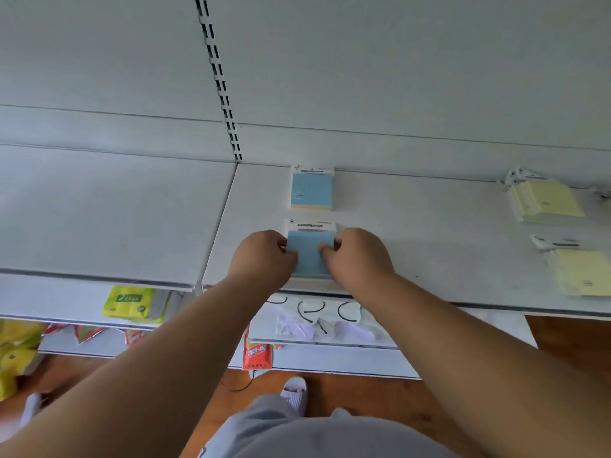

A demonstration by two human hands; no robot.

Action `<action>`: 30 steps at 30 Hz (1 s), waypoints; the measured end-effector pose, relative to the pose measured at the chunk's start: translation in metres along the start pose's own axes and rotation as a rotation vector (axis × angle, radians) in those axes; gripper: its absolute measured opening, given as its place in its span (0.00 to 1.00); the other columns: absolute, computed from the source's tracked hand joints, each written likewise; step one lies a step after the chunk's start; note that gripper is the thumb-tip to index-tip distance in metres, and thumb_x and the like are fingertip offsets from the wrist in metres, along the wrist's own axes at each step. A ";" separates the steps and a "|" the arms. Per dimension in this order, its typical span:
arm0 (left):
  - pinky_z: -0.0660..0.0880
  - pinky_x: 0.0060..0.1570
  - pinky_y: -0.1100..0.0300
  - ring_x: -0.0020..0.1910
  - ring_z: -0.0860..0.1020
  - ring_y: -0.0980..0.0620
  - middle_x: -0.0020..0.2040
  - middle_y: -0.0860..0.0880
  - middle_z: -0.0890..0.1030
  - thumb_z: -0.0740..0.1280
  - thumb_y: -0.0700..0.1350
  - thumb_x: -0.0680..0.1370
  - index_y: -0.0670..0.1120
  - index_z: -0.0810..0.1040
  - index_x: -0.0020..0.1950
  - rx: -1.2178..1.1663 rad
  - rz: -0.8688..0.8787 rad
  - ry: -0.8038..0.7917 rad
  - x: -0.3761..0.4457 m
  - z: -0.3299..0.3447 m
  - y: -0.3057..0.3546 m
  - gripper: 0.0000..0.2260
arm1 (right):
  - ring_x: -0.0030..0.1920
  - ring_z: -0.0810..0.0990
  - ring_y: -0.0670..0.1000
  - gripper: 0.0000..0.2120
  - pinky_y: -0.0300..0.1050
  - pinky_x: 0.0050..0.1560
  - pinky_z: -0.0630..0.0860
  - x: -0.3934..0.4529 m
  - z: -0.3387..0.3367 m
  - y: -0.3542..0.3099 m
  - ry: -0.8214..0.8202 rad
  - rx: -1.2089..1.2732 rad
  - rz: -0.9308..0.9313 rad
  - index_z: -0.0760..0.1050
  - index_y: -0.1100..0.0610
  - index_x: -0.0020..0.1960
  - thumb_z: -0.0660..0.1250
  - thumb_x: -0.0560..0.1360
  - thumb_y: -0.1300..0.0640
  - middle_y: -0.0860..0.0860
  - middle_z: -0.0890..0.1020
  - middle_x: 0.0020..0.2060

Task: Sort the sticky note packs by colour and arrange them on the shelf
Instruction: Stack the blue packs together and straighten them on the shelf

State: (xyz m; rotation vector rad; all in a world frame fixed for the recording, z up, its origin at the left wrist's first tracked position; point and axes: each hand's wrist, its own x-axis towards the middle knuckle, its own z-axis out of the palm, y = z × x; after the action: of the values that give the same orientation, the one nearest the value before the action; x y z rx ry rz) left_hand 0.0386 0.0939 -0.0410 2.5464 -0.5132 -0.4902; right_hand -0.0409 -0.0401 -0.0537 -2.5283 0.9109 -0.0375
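A blue sticky note pack lies near the front edge of the white shelf. My left hand grips its left side and my right hand grips its right side, fingers curled over the edges. Behind it, close to the back panel, a second blue pack lies flat. At the right end of the shelf sit a stack of yellow packs and, nearer the front, another yellow pack.
A slotted upright divides the back panel. To the left is another white shelf board. Lower shelves hold a yellow-green packet, clear bags with black loops and an orange packet. Wooden floor below.
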 end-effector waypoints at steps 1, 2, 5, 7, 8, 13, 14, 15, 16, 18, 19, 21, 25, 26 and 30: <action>0.75 0.44 0.58 0.46 0.79 0.45 0.44 0.47 0.82 0.66 0.47 0.75 0.45 0.82 0.51 -0.015 -0.003 0.010 0.002 -0.001 -0.001 0.10 | 0.39 0.75 0.58 0.15 0.42 0.38 0.65 0.000 0.000 0.001 0.027 0.018 0.016 0.72 0.55 0.39 0.65 0.75 0.44 0.54 0.76 0.36; 0.74 0.47 0.59 0.50 0.79 0.45 0.48 0.48 0.82 0.66 0.48 0.75 0.45 0.81 0.55 -0.042 -0.009 0.033 0.004 -0.002 -0.002 0.12 | 0.42 0.77 0.58 0.14 0.42 0.39 0.66 0.002 0.000 0.002 0.068 0.053 0.038 0.74 0.55 0.41 0.65 0.75 0.44 0.54 0.78 0.39; 0.68 0.50 0.62 0.56 0.77 0.49 0.57 0.50 0.80 0.65 0.49 0.77 0.46 0.75 0.65 -0.142 0.003 0.125 0.020 -0.010 -0.001 0.18 | 0.48 0.78 0.56 0.13 0.41 0.44 0.67 0.016 -0.004 -0.003 0.151 0.179 0.067 0.76 0.56 0.49 0.65 0.76 0.46 0.54 0.79 0.48; 0.67 0.50 0.62 0.54 0.76 0.49 0.57 0.50 0.78 0.64 0.47 0.77 0.45 0.75 0.66 -0.213 0.025 0.117 0.041 -0.013 0.006 0.18 | 0.50 0.78 0.57 0.11 0.40 0.44 0.65 0.038 -0.009 -0.010 0.146 0.213 0.079 0.76 0.57 0.51 0.65 0.76 0.49 0.55 0.80 0.50; 0.68 0.49 0.62 0.51 0.75 0.50 0.56 0.50 0.78 0.64 0.45 0.77 0.44 0.75 0.66 -0.232 0.031 0.095 0.052 -0.014 0.009 0.17 | 0.51 0.78 0.57 0.11 0.40 0.44 0.65 0.050 -0.011 -0.014 0.132 0.213 0.083 0.77 0.58 0.51 0.65 0.76 0.50 0.55 0.80 0.50; 0.71 0.44 0.60 0.50 0.78 0.48 0.55 0.49 0.80 0.67 0.43 0.73 0.47 0.75 0.64 -0.054 0.119 -0.007 0.093 -0.012 0.019 0.19 | 0.39 0.73 0.54 0.16 0.41 0.29 0.60 0.078 -0.022 -0.032 -0.023 0.117 0.064 0.68 0.53 0.33 0.72 0.71 0.51 0.48 0.72 0.31; 0.73 0.45 0.59 0.51 0.78 0.47 0.54 0.49 0.81 0.67 0.42 0.72 0.47 0.74 0.64 -0.019 0.132 -0.009 0.099 -0.012 0.019 0.20 | 0.40 0.74 0.55 0.14 0.41 0.29 0.61 0.080 -0.022 -0.033 -0.021 0.108 0.070 0.69 0.53 0.34 0.73 0.70 0.52 0.49 0.73 0.32; 0.75 0.46 0.57 0.52 0.78 0.46 0.53 0.48 0.81 0.68 0.41 0.72 0.47 0.73 0.64 0.011 0.134 -0.012 0.103 -0.012 0.018 0.21 | 0.41 0.75 0.55 0.12 0.42 0.30 0.62 0.081 -0.021 -0.033 -0.011 0.100 0.090 0.70 0.53 0.35 0.74 0.69 0.54 0.50 0.75 0.34; 0.76 0.46 0.56 0.52 0.79 0.46 0.52 0.48 0.82 0.68 0.41 0.71 0.46 0.73 0.64 0.038 0.130 -0.014 0.106 -0.012 0.017 0.21 | 0.42 0.75 0.56 0.11 0.42 0.30 0.62 0.081 -0.021 -0.034 0.000 0.090 0.098 0.70 0.54 0.36 0.73 0.69 0.56 0.52 0.76 0.36; 0.76 0.44 0.55 0.50 0.79 0.45 0.49 0.48 0.82 0.66 0.41 0.71 0.45 0.74 0.59 0.079 0.136 -0.006 0.112 -0.011 0.016 0.17 | 0.46 0.78 0.58 0.05 0.41 0.35 0.65 0.083 -0.015 -0.034 0.018 0.067 0.083 0.75 0.57 0.41 0.71 0.69 0.58 0.56 0.81 0.42; 0.76 0.42 0.56 0.49 0.79 0.45 0.48 0.48 0.83 0.65 0.41 0.71 0.45 0.76 0.57 0.092 0.146 -0.003 0.114 -0.011 0.016 0.14 | 0.48 0.80 0.59 0.07 0.40 0.38 0.65 0.085 -0.013 -0.034 0.029 0.067 0.072 0.78 0.59 0.46 0.70 0.69 0.59 0.57 0.82 0.45; 0.74 0.40 0.57 0.47 0.79 0.45 0.47 0.48 0.83 0.64 0.41 0.72 0.45 0.78 0.52 0.100 0.160 0.000 0.117 -0.011 0.015 0.11 | 0.50 0.80 0.59 0.11 0.41 0.40 0.66 0.087 -0.010 -0.034 0.040 0.057 0.061 0.79 0.60 0.51 0.70 0.69 0.59 0.57 0.83 0.48; 0.75 0.38 0.56 0.44 0.79 0.44 0.45 0.47 0.81 0.64 0.41 0.71 0.45 0.78 0.48 0.150 0.184 -0.003 0.119 -0.010 0.013 0.07 | 0.48 0.80 0.61 0.11 0.43 0.39 0.66 0.092 -0.006 -0.031 0.015 -0.014 0.022 0.77 0.62 0.49 0.70 0.70 0.57 0.59 0.81 0.47; 0.75 0.38 0.56 0.43 0.78 0.44 0.45 0.47 0.81 0.64 0.41 0.71 0.45 0.77 0.47 0.157 0.190 0.001 0.119 -0.009 0.012 0.07 | 0.48 0.79 0.61 0.11 0.44 0.39 0.66 0.093 -0.006 -0.030 0.010 -0.028 0.010 0.77 0.62 0.48 0.69 0.70 0.57 0.59 0.80 0.47; 0.75 0.40 0.55 0.45 0.78 0.44 0.46 0.46 0.81 0.65 0.41 0.72 0.44 0.78 0.49 0.168 0.210 -0.001 0.119 -0.009 0.011 0.08 | 0.49 0.78 0.61 0.13 0.44 0.41 0.67 0.092 -0.005 -0.030 0.022 -0.073 -0.011 0.76 0.62 0.50 0.70 0.71 0.55 0.60 0.78 0.48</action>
State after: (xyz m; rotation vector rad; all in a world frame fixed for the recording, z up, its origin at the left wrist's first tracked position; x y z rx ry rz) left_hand 0.1425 0.0360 -0.0564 2.6094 -0.8437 -0.3862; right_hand 0.0480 -0.0780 -0.0477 -2.6049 0.9223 -0.0362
